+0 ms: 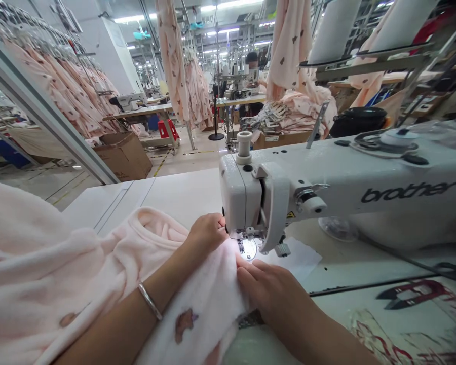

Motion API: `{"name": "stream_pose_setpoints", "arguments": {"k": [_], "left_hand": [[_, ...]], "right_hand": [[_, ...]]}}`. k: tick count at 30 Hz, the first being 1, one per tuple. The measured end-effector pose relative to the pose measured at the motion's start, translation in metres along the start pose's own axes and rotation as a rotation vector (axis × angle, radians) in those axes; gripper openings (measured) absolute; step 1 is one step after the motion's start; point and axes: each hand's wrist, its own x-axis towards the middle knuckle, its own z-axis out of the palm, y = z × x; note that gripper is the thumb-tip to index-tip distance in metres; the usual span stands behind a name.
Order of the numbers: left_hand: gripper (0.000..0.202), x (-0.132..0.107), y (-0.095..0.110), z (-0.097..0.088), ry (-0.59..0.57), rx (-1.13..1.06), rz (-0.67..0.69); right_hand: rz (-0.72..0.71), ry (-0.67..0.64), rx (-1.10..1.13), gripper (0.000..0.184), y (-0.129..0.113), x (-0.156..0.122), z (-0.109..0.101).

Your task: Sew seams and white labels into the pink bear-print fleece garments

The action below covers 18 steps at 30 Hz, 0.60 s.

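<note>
The fleece garment point(213, 291) trailed leftward from the sewing machine point(247, 197), rumpled, pale pink, brown-patched. In front of the machine, the right hand point(269, 289) laid fingers on the garment's edge; the left hand point(207, 233) curled beside the machine's head; I couldn't tell whether either gripped. Similar garments point(291, 50) hung behind the machine.

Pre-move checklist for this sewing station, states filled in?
1. Needle plate lit: ok, bright light falls on it.
2. Right hand on the pink fleece garment: ok, fingers rest at its edge.
3. Fingers well away from the needle area: not ok, I'd say; the right fingertips lie close beside the plate.
4. Left hand grip: cannot tell, its fingertips are partly hidden at the sewing machine head.
5. Fabric clamped under the presser foot: cannot tell, too small and glary.
6. Thread snips apart from the garment: ok, they lie off to the right.
</note>
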Motion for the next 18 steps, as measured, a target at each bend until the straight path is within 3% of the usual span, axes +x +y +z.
{"name": "stream_pose_setpoints", "arguments": {"k": [10,14,18], "left_hand": [[0.015,-0.006,0.000,-0.008,-0.041,-0.020,0.041],[0.014,-0.005,0.001,-0.008,-0.040,-0.007,0.041],[0.010,-0.030,0.008,-0.028,-0.006,0.013,0.014]], "right_hand": [[0.023,0.074,-0.079,0.032,-0.012,-0.009,0.011],[0.088,0.098,0.011,0.030,-0.009,-0.007,0.010],[0.128,0.186,0.069,0.032,-0.019,-0.004,-0.004]]}}
